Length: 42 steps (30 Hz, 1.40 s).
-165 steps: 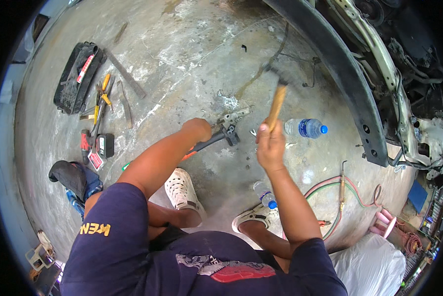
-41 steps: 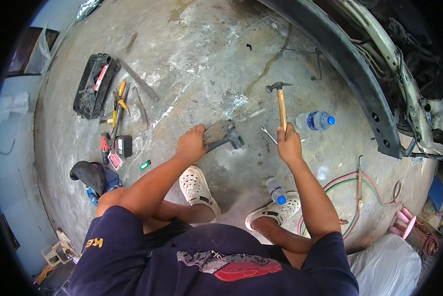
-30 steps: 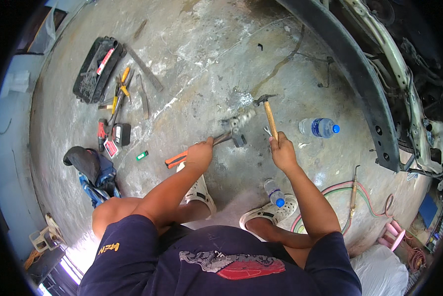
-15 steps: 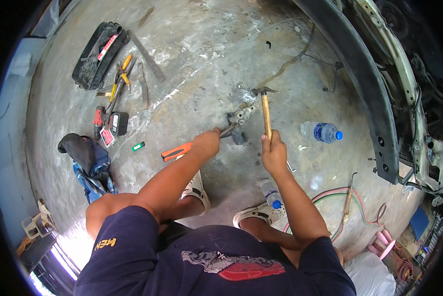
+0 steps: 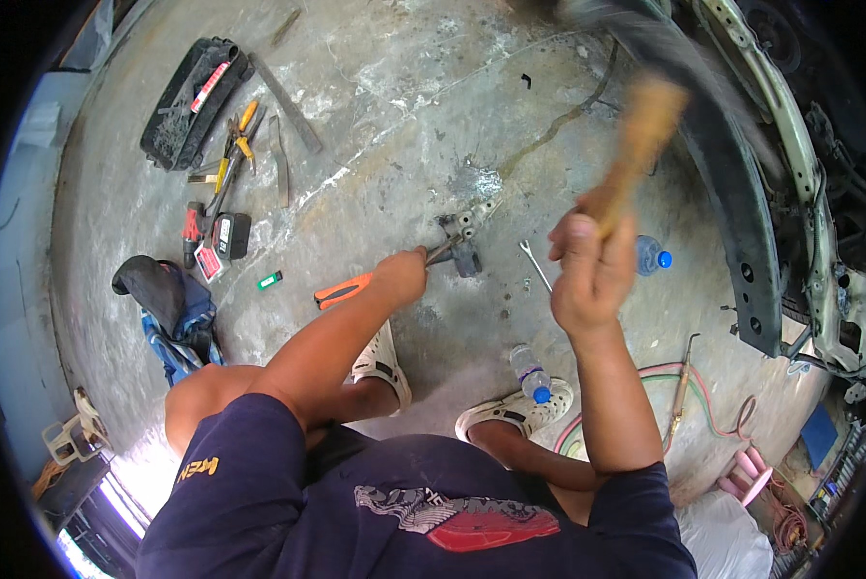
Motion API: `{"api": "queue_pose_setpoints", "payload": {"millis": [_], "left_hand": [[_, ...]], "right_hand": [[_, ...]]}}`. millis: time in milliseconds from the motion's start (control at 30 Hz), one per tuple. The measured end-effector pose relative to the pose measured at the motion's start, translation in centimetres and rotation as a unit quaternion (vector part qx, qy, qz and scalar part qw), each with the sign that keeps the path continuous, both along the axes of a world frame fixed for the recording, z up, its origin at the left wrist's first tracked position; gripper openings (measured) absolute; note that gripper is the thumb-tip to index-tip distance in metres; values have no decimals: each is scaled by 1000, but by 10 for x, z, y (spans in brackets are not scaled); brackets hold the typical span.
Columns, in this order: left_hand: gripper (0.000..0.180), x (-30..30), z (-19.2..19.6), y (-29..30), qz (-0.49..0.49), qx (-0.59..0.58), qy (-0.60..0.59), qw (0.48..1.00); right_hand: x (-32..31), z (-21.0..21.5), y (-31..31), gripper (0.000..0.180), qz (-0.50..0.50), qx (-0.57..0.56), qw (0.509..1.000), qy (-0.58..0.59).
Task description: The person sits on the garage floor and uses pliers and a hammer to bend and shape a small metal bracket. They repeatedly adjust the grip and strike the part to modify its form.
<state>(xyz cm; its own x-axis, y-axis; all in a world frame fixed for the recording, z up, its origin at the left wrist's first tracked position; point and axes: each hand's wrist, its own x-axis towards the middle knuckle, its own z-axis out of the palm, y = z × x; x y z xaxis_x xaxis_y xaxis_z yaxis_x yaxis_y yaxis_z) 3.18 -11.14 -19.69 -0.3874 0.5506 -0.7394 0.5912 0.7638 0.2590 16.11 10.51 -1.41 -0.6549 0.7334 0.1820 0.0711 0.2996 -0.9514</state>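
Observation:
My left hand (image 5: 400, 277) is closed around an orange-handled tool (image 5: 343, 290), which looks like pliers; its dark metal end reaches past my fingers. That end meets a small metal bracket with round holes (image 5: 465, 226) on the floor, beside a dark metal block (image 5: 467, 261). Raised high on the right, my right hand (image 5: 595, 270) grips a hammer by its wooden handle (image 5: 639, 145). Motion smears the hammer, and its head blurs against the long dark bumper beam. On the floor between my hands lies an open-ended wrench (image 5: 533, 262), partly hidden by my right hand.
Water bottles lie beyond my right hand (image 5: 651, 256) and by my right shoe (image 5: 530, 374). A torch (image 5: 682, 391) with hoses rests at right, near the bumper beam (image 5: 713, 174). Leftward are a black tray (image 5: 187, 111), yellow-handled pliers (image 5: 244, 135), a cordless drill (image 5: 193, 232) and a green lighter (image 5: 270, 280).
My right hand has swung the hammer up and to the right, away from the bracket, uncovering the wrench. The bracket appears turned slightly; my left hand stays nearly in place.

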Motion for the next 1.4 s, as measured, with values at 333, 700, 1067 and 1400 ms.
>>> {"api": "queue_pose_setpoints", "payload": {"millis": [333, 700, 1067, 1400], "left_hand": [[37, -11, -15, -2, -12, 19, 7, 1000], [35, -24, 2, -4, -87, 27, 1, 996], [37, 26, -22, 4, 7, 70, -7, 998], [36, 22, -10, 10, 12, 52, -29, 998]], "right_hand": [[96, -175, -28, 32, 27, -4, 907, -420], [7, -5, 7, 20, -32, 2, 999, -5], [55, -153, -39, 31, 93, 46, 894, -435], [56, -117, -33, 27, 26, 74, 971, -225]]}}
